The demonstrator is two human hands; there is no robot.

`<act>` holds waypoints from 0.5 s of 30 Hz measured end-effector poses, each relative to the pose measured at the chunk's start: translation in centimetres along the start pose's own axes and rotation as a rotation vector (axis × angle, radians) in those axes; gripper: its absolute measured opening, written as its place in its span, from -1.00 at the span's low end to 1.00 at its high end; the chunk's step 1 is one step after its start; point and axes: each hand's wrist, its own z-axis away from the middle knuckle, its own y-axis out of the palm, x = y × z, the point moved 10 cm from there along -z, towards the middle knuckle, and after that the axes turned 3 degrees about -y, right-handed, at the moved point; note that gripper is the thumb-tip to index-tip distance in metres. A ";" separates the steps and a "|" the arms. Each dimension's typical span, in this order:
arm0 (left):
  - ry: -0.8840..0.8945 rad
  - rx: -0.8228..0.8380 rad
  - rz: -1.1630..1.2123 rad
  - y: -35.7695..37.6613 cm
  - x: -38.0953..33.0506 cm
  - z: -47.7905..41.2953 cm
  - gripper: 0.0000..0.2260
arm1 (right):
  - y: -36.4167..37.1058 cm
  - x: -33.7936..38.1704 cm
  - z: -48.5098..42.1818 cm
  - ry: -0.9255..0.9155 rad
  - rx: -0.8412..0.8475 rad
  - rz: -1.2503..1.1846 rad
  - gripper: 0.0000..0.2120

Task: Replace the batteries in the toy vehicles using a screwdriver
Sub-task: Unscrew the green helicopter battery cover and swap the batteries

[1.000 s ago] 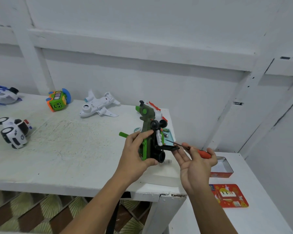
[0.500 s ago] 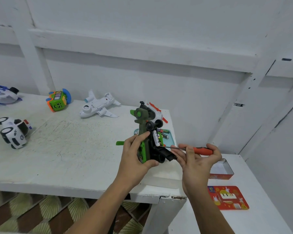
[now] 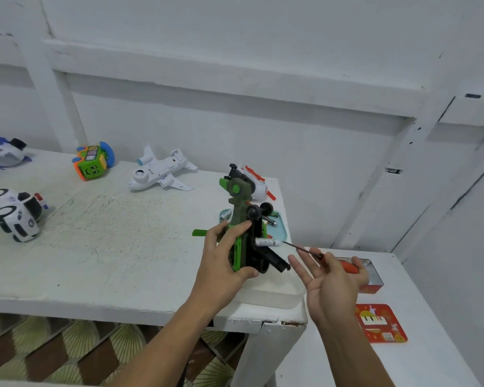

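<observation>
My left hand [image 3: 223, 263] grips a green and black toy vehicle [image 3: 242, 224], held upright on end above the white table [image 3: 101, 247]. A white battery [image 3: 266, 242] sticks out sideways from the toy's open underside. My right hand [image 3: 330, 283] holds an orange-handled screwdriver [image 3: 347, 265] between thumb and palm, fingers spread, palm up below the battery. The screwdriver's tip points at the battery's end. A teal tray [image 3: 282, 229] with loose batteries lies on the table behind the toy.
On the table stand a white toy plane [image 3: 160, 170], a green and orange toy [image 3: 92, 160], a white police car [image 3: 17, 213], a blue and white toy [image 3: 0, 152] and a white and red toy [image 3: 256, 181]. An open red tin [image 3: 370, 286] and its lid [image 3: 380, 324] lie on the lower right surface.
The battery has swung out of the toy's compartment and now sticks out sideways. My right hand has drawn back to the right and opened its fingers under it.
</observation>
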 end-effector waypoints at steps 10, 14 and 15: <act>-0.018 -0.010 0.038 -0.6 0.3 -0.3 -0.20 | 8.1 4.6 2.6 -0.578 0.427 0.491 -0.57; -0.018 -0.040 0.068 -1.1 0.4 -0.4 -0.18 | 11.3 3.9 3.6 -0.687 0.576 0.582 -0.57; -0.017 -0.042 0.084 -1.2 0.5 -0.4 -0.18 | 11.8 3.8 3.8 -0.698 0.598 0.583 -0.57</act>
